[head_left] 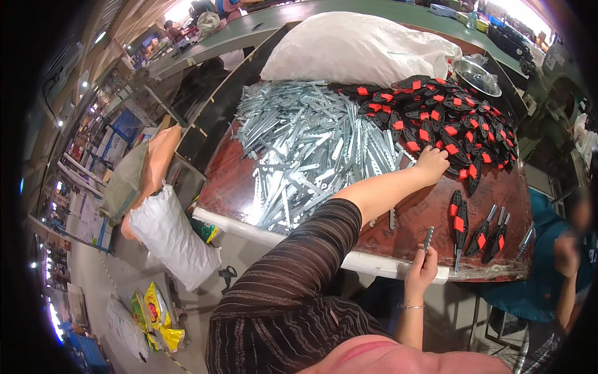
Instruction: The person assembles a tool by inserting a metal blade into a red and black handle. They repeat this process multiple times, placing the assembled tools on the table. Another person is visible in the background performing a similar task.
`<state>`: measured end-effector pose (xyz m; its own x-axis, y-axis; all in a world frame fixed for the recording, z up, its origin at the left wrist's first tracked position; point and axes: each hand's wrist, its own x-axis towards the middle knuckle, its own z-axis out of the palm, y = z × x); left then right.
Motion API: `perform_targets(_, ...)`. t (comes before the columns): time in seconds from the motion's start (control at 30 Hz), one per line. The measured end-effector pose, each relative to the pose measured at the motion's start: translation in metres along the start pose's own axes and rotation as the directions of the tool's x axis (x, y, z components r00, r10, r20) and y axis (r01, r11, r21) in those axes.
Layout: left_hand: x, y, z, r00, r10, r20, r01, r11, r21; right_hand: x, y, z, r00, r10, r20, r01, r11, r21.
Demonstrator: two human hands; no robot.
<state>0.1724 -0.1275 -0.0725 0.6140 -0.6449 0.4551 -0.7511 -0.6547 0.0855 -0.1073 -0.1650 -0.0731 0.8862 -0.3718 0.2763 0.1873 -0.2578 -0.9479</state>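
Right grip [422, 268] pinching one metal strip [428, 238], four assembled handles [479, 232]

My left arm wears a dark, close-fitting knit sleeve [293, 262] — brown-black with thin pale stripes running across it, a little sheer and ribbed. The sleeve ends at the elbow, and below it my forearm is bare down to my left hand [431, 163]. My right hand [420, 272] is bare too, with one thin silver-coloured bangle [411, 306] at the wrist — no rings or gloves that I can make out.
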Motion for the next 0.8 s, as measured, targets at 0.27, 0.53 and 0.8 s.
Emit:
perform_targets(0.27,-0.011,0.003,-0.028,0.974,-0.226,0.007,0.226,0.974,-0.005,0.001,0.001,0.0,1.0,-0.002,-0.005,0.002,1.0,-0.024)
perform_targets(0.53,-0.025,-0.016,-0.038,0.921,-0.376,0.105,0.384,0.92,-0.078,0.0,0.009,0.003,0.999,-0.03,-0.042,0.03,0.999,-0.012)
perform_targets(0.8,-0.034,-0.033,-0.042,0.959,-0.283,0.016,0.283,0.959,-0.003,0.002,0.015,0.002,0.995,-0.085,-0.059,0.084,0.996,-0.023)
